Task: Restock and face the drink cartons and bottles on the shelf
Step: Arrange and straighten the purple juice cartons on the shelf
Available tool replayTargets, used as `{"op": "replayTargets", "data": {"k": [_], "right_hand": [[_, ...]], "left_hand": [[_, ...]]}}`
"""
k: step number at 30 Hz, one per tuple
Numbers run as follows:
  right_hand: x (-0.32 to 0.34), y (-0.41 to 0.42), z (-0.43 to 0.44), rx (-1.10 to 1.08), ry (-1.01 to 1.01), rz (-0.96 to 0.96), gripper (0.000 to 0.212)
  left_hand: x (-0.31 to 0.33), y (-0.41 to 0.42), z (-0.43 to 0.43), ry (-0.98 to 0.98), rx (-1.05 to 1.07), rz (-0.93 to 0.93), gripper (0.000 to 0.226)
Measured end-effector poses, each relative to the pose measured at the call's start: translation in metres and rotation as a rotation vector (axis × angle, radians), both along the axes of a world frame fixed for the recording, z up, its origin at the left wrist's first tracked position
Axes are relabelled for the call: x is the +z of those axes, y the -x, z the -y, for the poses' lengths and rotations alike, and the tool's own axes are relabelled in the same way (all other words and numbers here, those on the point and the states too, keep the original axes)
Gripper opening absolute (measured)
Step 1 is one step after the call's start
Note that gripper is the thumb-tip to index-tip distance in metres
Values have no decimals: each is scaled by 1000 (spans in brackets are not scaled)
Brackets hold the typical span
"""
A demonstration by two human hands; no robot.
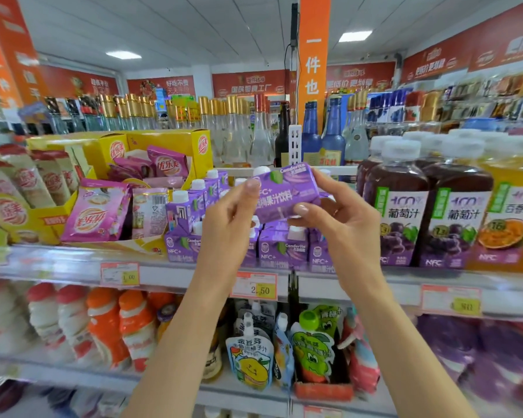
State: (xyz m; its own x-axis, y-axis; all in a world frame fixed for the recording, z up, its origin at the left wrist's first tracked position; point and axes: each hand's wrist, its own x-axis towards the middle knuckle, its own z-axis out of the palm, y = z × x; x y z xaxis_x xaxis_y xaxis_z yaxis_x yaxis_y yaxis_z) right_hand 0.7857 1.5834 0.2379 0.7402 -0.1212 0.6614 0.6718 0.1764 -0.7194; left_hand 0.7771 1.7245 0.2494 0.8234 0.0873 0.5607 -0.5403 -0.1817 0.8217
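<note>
Both hands hold one purple juice carton (284,193) turned on its side, its white cap toward the left, above the shelf. My left hand (234,218) pinches its left end between thumb and fingers. My right hand (341,212) grips its right end. Below and behind it, several matching purple cartons (280,245) stand in rows on the upper shelf (194,274), some stacked in a second layer. Dark grape juice bottles (402,212) with white caps stand just right of the cartons, and an orange passion-fruit bottle (507,218) further right.
Yellow display boxes of pink drink sachets (103,212) fill the shelf to the left. Price tags (254,286) hang on the shelf edge. The lower shelf holds red and orange bottles (103,324) and drink pouches (251,357). Glass bottles (233,131) line the back.
</note>
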Motion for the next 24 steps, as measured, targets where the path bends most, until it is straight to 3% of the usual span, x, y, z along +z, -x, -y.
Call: {"op": "replayTargets", "data": {"k": [1, 5, 12, 20, 24], "right_hand": [[0, 1, 1, -5, -32, 7, 38], [-2, 4, 5, 55, -122, 4, 22], [-2, 17, 21, 182, -58, 6, 19], [-2, 34, 44, 162, 120, -45, 44], [-2, 44, 48, 175, 214, -52, 41]], "left_hand": [[0, 4, -1, -60, -48, 5, 28], [-6, 8, -1, -124, 13, 73, 63], [-9, 29, 10, -148, 165, 127, 46], [-17, 63, 29, -8, 230, 79, 36], [-18, 79, 41, 69, 214, 25, 58]]}}
